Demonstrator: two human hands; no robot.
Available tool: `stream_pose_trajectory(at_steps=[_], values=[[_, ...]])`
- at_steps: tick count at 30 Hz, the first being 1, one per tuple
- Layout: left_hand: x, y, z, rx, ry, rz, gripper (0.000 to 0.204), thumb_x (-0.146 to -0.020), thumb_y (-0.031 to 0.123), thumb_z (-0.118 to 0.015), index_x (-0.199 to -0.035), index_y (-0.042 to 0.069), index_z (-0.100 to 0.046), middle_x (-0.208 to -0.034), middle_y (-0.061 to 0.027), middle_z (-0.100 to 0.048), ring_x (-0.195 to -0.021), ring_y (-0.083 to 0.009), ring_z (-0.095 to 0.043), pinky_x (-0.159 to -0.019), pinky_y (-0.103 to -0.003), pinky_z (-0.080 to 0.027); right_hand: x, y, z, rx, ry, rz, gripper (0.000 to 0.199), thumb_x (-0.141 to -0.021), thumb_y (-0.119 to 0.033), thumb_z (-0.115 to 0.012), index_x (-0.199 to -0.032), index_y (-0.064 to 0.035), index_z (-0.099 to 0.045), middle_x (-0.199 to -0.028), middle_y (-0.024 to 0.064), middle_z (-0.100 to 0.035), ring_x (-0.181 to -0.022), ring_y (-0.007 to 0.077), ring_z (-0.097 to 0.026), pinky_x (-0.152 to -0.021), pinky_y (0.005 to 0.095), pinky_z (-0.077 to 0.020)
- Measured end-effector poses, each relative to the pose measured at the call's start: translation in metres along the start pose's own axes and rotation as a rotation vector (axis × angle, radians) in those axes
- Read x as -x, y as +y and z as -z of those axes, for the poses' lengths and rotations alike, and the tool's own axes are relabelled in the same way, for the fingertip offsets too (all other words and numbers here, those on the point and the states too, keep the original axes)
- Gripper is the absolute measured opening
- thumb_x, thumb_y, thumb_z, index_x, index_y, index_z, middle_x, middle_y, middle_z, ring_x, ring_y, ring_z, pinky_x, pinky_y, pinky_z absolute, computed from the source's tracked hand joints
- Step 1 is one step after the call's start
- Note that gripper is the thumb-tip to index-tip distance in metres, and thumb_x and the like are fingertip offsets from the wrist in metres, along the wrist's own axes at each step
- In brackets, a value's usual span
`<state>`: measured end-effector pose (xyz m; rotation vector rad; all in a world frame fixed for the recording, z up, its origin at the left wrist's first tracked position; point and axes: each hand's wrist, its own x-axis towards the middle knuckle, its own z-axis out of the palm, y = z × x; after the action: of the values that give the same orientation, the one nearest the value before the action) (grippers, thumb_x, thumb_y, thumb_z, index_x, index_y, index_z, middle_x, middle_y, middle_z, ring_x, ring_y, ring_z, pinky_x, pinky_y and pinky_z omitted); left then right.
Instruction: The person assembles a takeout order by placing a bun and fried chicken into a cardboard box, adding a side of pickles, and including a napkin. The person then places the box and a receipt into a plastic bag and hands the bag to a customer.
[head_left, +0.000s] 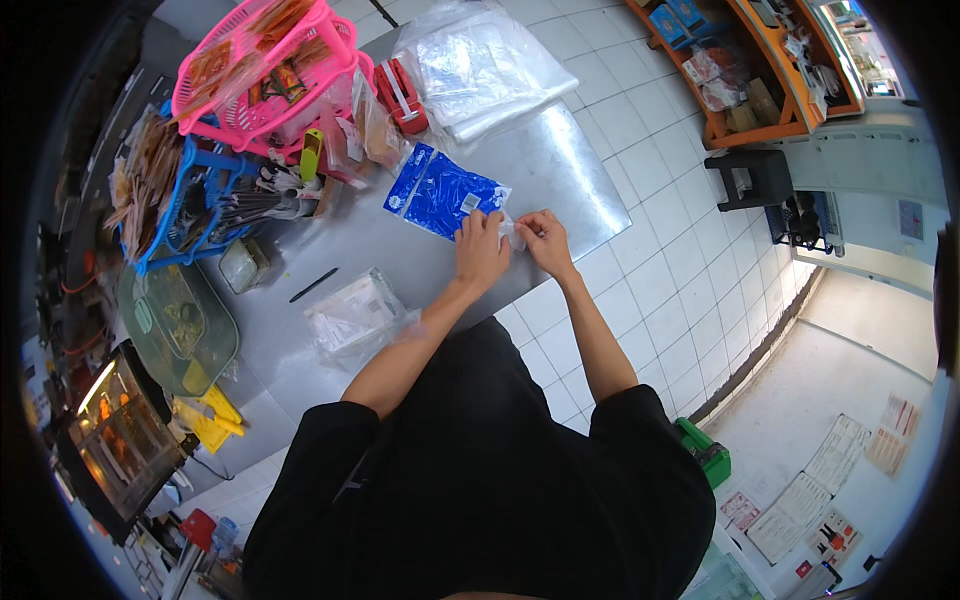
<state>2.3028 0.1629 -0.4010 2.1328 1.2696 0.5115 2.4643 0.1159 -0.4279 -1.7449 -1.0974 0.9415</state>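
A flat blue plastic packet [445, 190] with a small pale label lies on the metal table. My left hand [482, 252] rests over its lower right corner, with bent fingers gripping that end. A crumpled bit of clear plastic film [514, 232] shows between my two hands; whether it belongs to the packet I cannot tell. My right hand [543, 243] pinches this film between thumb and fingers, just off the packet's corner near the table's edge. Near my left forearm sits a clear bag with white contents [358, 312].
Stacked clear plastic bags [490, 70] and a red-and-white object [402, 98] lie at the far side. Pink [345, 35] and blue baskets [190, 200] crowd the left, with a black pen [314, 285] and a green-tinted container [205, 335]. White floor tiles [650, 250] lie beyond the right edge.
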Motion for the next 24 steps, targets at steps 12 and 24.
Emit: stream_pose_trajectory(at_steps=[12, 24], values=[[-0.025, -0.018, -0.015, -0.16, -0.125, 0.047, 0.059, -0.066, 0.007, -0.074, -0.122, 0.019, -0.058, -0.107, -0.0098, -0.046, -0.105, -0.031, -0.046, -0.086, -0.047, -0.036, 0.008, -0.037, 0.037, 0.0, -0.042, -0.022, 0.011, -0.091, -0.011, -0.068, -0.087, -0.0027, -0.062, -0.088, 0.0014, -0.056, -0.077, 0.0102, -0.054, -0.063, 0.0243, -0.0431], [-0.017, -0.015, -0.001, 0.022, -0.007, -0.001, 0.064, -0.067, 0.009, -0.067, -0.129, 0.013, -0.051, -0.111, -0.0142, -0.046, -0.11, -0.0342, -0.045, -0.086, -0.049, -0.035, 0.01, -0.058, 0.03, 0.511, -0.158, -0.03, 0.026, -0.089, -0.024, -0.07, -0.098, -0.0009, -0.066, -0.075, 0.0051, -0.065, -0.068, 0.0166, -0.062, -0.061, 0.0339, -0.0499]])
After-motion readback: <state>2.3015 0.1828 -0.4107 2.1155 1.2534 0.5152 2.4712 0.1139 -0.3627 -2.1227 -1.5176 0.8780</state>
